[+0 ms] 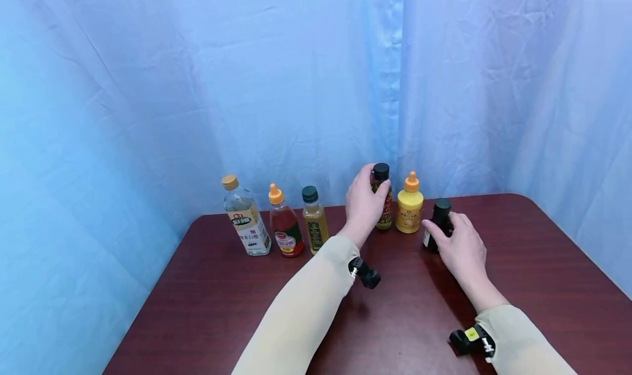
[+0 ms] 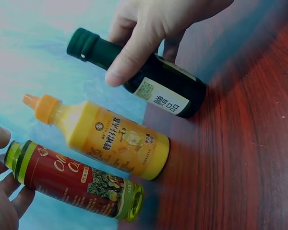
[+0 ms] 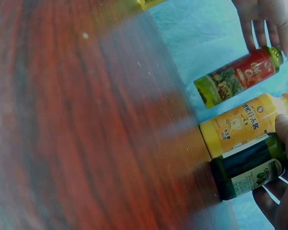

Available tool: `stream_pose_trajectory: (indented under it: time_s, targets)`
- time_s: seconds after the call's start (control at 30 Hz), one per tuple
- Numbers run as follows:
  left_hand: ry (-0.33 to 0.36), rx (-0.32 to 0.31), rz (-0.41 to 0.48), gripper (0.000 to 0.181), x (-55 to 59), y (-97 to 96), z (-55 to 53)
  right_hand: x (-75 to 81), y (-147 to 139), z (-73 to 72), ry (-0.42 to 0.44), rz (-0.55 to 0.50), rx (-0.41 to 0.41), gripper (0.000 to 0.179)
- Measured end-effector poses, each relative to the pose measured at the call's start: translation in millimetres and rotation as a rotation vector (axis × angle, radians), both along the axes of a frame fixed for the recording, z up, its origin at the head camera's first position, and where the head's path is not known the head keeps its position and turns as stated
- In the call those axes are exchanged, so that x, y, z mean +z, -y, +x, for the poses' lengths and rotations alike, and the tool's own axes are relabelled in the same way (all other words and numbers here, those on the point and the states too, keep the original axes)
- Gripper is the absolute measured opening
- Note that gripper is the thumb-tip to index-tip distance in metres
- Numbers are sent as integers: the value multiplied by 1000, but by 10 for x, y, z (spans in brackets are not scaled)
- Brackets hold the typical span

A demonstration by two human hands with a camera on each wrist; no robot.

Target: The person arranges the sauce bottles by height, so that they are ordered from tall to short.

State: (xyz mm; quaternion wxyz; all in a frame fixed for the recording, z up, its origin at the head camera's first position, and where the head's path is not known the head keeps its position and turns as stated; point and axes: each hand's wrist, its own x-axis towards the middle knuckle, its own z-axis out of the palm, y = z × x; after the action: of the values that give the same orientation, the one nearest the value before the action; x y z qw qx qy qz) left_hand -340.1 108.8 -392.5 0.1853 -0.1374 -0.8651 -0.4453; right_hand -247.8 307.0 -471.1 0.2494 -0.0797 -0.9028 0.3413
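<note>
My left hand (image 1: 364, 202) holds an olive oil bottle (image 2: 77, 182) with a red label and black cap near its neck. In the right wrist view, that bottle's base looks slightly off the table. My right hand (image 1: 461, 246) grips a dark green glass bottle (image 2: 168, 86) between thumb and fingers; it stands upright at the right. Between the two hands is a yellow squeeze bottle (image 1: 409, 210) with an orange nozzle cap, touched by neither hand in the head view. The right palm is hidden in the head view.
To the left stand a clear vinegar bottle (image 1: 249, 227) with a tan cap, a red sauce squeeze bottle (image 1: 286, 227) and a small oil bottle (image 1: 316, 224) with a dark green cap. All are on the dark red wooden table (image 1: 207, 298). A pale blue curtain (image 1: 296, 90) hangs behind.
</note>
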Motion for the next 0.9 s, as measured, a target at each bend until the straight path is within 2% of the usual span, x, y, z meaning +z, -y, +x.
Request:
stream_pose_trajectory:
  time_s: [0.13,0.47,0.7,0.9]
  targets:
    - [-27,-19,-1,48,16,81,89,-1,0,3,2,7,1,57]
    - [-100,-102,66,53,53,322,364,8,3,8,15,6,7,60]
    - [-154,-150,80,55,17,476,484,-16,-12,3,14,5,9,59]
    - [-172,-178,134,57,32,595,584,-11,-11,3,10,9,12,58]
